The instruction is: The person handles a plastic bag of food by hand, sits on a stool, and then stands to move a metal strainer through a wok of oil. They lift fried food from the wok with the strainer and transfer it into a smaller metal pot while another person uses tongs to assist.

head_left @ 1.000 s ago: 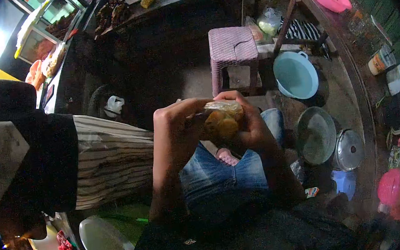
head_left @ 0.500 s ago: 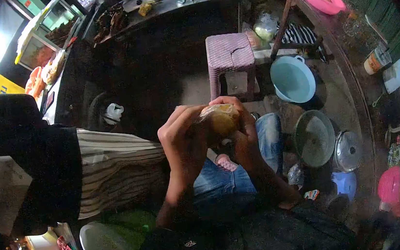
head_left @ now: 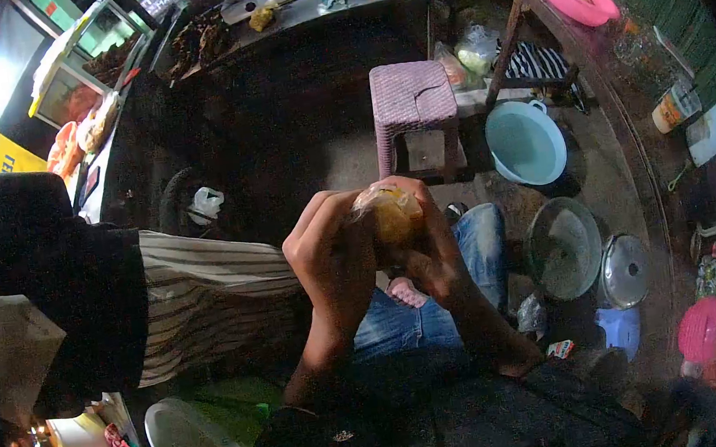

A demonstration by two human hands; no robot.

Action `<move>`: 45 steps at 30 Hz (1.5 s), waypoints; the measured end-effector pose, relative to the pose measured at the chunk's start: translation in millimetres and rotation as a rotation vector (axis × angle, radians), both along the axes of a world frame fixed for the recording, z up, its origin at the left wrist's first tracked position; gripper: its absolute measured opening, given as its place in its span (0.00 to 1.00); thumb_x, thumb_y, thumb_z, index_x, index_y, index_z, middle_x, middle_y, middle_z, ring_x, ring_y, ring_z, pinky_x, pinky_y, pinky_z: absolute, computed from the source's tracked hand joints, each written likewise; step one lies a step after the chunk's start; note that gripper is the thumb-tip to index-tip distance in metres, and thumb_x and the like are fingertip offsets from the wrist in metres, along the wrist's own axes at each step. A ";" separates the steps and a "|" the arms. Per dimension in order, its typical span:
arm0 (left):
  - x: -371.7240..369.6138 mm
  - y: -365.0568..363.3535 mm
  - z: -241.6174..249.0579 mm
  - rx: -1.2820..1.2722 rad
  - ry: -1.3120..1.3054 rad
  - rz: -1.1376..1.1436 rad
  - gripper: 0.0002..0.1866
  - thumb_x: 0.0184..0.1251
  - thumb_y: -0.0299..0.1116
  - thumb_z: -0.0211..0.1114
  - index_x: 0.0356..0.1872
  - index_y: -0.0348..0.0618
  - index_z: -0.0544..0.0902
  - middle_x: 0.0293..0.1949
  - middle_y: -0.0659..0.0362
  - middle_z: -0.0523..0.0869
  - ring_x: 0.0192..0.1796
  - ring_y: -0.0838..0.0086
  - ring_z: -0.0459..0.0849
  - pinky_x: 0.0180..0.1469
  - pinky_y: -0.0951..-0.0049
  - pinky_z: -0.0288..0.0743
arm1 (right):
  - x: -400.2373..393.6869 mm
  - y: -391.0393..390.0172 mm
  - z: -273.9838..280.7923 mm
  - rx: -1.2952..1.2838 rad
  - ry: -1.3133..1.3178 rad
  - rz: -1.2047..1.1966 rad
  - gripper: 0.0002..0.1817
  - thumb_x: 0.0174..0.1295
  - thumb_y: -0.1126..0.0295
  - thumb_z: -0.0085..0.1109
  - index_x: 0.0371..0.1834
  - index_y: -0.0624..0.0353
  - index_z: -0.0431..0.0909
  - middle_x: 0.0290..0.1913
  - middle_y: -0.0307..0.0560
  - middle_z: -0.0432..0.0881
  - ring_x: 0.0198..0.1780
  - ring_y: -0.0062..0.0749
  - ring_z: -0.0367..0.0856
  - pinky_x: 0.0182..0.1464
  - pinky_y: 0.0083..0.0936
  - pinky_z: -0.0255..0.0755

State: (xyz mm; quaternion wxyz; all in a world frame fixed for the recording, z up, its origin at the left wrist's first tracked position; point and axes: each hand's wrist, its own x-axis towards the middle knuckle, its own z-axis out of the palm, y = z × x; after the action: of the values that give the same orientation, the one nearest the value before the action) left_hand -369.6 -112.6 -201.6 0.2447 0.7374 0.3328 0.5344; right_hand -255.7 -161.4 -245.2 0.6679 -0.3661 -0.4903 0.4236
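Plastic bag (head_left: 370, 200), sides hidden behind fingers (head_left: 331, 211); yellowish contents (head_left: 397, 222) unclear.

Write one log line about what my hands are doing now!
left hand: holds clear plastic bag with yellowish contents | right hand: holds same bag | beyond hands: pink woven-textured stool | right of stool: round light-blue basin

Your clear-wrapped bundle (head_left: 398, 217) registers yellow-brown. Your jeans (head_left: 480, 250) are faded blue, your top (head_left: 432, 425) black. Around you: dusty-pink stool (head_left: 413, 95), woven pattern; light-blue tub (head_left: 527, 146); bright-pink basin (head_left: 591, 14); black-and-white striped cloth (head_left: 533, 64); pale garment (head_left: 209, 300), dark stripes.
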 end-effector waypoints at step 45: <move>-38.0 -31.6 36.3 -0.322 -0.081 -0.607 0.25 0.54 0.27 0.66 0.52 0.27 0.68 0.57 0.33 0.69 0.60 0.45 0.69 0.60 0.55 0.66 | 11.7 -24.3 34.9 0.242 -0.282 -0.032 0.27 0.51 0.54 0.64 0.48 0.62 0.71 0.42 0.52 0.76 0.43 0.37 0.76 0.46 0.28 0.69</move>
State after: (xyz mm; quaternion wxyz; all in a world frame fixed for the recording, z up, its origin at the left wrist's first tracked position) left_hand -407.6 -144.2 -165.3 0.5188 0.7330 0.1681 0.4066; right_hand -244.0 -185.7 -210.3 0.6382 -0.3464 -0.6208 0.2954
